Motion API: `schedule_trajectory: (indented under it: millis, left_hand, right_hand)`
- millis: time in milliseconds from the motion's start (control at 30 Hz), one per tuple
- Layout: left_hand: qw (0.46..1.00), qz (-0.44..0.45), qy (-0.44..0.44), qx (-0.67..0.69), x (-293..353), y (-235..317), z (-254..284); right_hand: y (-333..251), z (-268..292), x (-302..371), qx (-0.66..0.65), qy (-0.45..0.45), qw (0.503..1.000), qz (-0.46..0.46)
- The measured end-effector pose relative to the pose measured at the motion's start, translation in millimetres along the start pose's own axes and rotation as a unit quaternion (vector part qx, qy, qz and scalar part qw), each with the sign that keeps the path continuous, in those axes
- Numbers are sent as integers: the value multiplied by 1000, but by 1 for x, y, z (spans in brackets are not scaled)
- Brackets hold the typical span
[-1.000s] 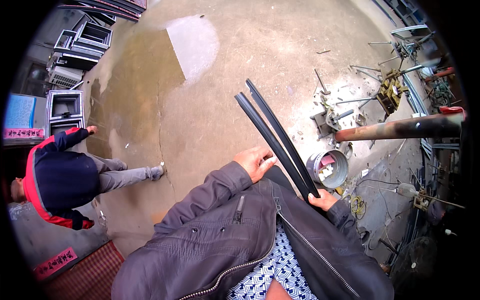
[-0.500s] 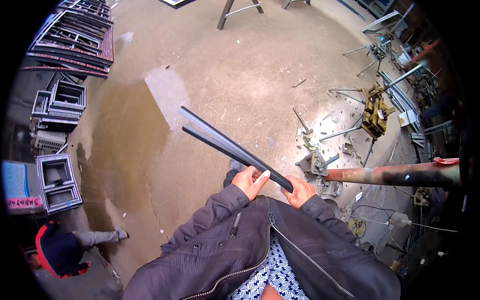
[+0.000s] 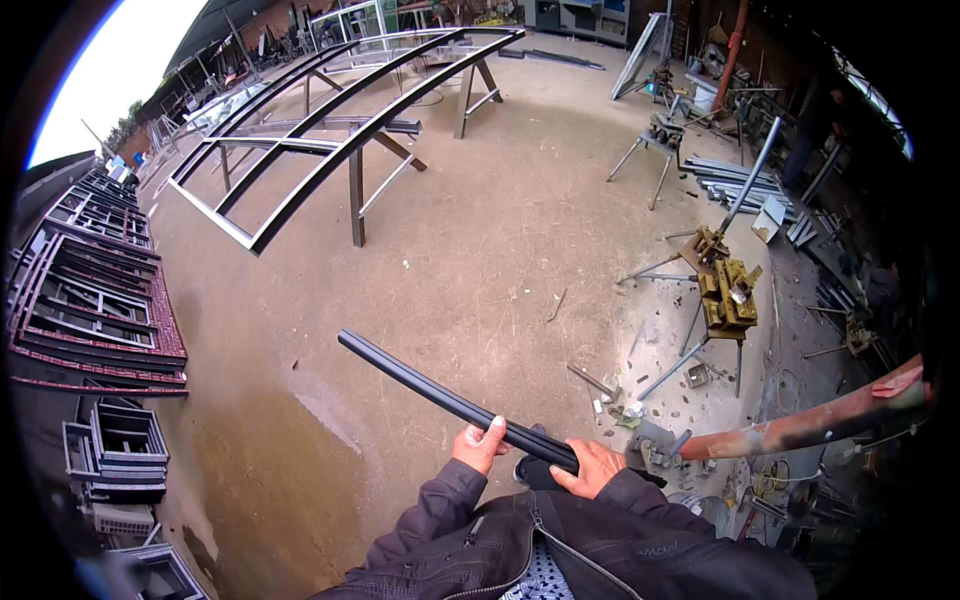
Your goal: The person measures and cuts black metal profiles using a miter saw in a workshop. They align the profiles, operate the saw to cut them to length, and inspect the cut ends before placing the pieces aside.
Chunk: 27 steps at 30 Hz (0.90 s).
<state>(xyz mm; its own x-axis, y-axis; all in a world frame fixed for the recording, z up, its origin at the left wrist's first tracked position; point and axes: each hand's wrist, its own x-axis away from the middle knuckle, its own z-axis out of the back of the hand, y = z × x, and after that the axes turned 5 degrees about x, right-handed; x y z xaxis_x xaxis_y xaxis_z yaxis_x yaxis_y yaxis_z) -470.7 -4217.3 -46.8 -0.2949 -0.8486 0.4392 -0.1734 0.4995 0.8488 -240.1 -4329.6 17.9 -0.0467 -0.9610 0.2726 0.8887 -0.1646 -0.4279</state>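
A pair of long dark grey profile strips [image 3: 410, 384] lies side by side in my hands, pointing up and to the left in front of my body. My left hand [image 3: 477, 447] is closed around them partway along, with the thumb on top. Near their lower end my right hand [image 3: 592, 467] grips them, fingers wrapped over the upper face. A short dark end shows just past the right hand. Below the strips, a dark shoe is partly hidden.
A large arched metal frame [image 3: 300, 130] rests on trestles ahead. Stacked frames [image 3: 95, 300] line the left side. To the right stand a yellow machine [image 3: 728, 300] on legs and a thick red pipe [image 3: 800, 430]. A hammer [image 3: 597, 384] lies on the floor [image 3: 440, 270] near scraps.
The view has tilted up, bringing the arched frame into sight. Far ends of the two strips, spread apart before, now lie together. The person at lower left is no longer plainly visible.
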Motion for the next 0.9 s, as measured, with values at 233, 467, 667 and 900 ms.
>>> schedule_trajectory:
  millis: [233,467,667,900]
  left_hand:
    - [991,-55,77,95,-152,72,22]
    - [970,-118,36,210,-285,190,8]
    - [981,-57,42,179,-421,230,-12]
    - [998,-4,-18,67,-617,282,-48]
  right_hand:
    - [29,47,-188,-81,-140,987,-18]
    - [27,145,-349,-119,-81,989,34]
    - [29,179,-475,-86,-16,995,54]
    - [38,213,-629,-107,34,993,-44]
